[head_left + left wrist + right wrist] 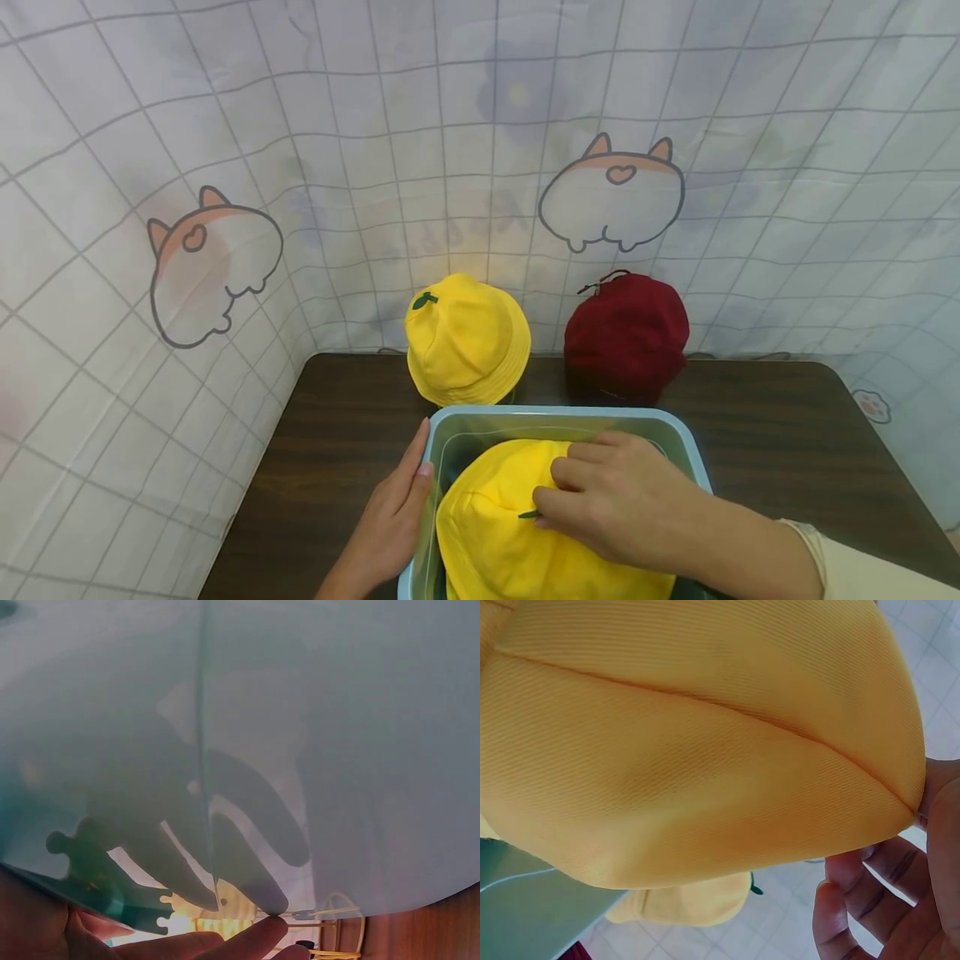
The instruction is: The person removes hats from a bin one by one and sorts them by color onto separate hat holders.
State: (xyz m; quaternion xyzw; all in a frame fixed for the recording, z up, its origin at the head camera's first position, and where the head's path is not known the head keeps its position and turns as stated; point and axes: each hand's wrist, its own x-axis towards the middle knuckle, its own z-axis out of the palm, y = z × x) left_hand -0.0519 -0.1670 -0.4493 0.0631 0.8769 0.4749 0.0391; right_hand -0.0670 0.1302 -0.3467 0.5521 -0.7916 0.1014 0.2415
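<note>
Yellow hat points crown-up toward the pinching right fingers.

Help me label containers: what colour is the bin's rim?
Light blue; the bin's rim shows best in the head view.

Pale cream right sleeve

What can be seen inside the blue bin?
A yellow hat, pinched at its crown by the right hand, is in or just over the bin. Some inner wall shows; anything under the hat is covered.
</note>
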